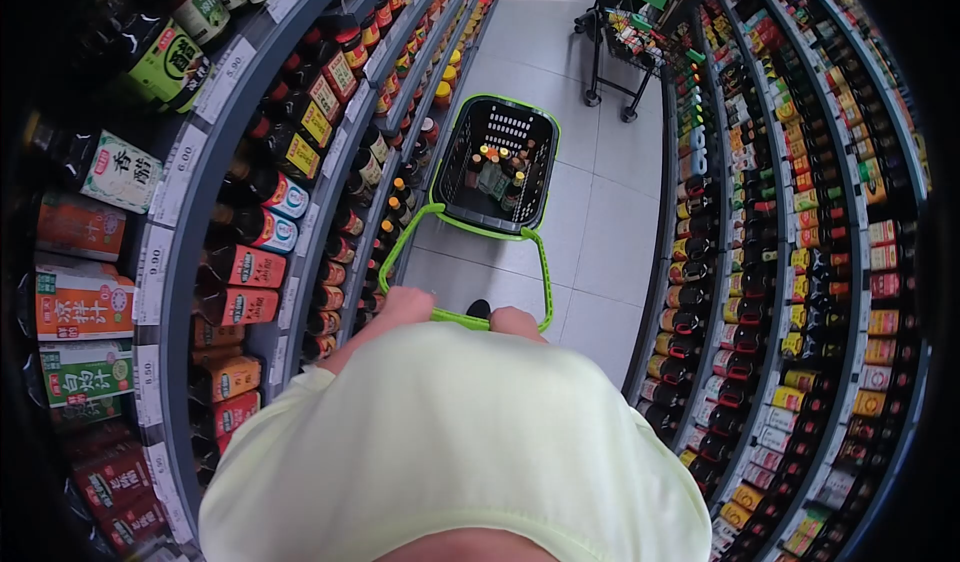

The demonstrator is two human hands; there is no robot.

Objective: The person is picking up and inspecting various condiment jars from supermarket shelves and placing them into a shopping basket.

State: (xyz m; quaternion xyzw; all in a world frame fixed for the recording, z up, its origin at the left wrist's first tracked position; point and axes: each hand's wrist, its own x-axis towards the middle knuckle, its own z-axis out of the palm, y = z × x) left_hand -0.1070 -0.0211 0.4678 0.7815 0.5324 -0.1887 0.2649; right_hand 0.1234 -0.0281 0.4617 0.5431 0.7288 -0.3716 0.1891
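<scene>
My left hand [408, 306] is wrapped round the left part of a lime-green basket handle [546, 272]. Farther right on the same bar, my right hand [514, 321] is closed too, its fingers partly hidden. The handle joins a black shopping basket [548, 152] with a green rim, which stands in front of me in the aisle. Inside the basket are several bottles [511, 190], some with yellow caps, grouped toward its middle and right side. A dark shoe [479, 309] shows between my hands.
Shelves of bottled sauces [250, 267] with price tags run close along my left. More bottle-filled shelves [745, 307] line the right. Ahead on the right, a loaded shopping cart [630, 42] stands on the tiled floor [612, 217].
</scene>
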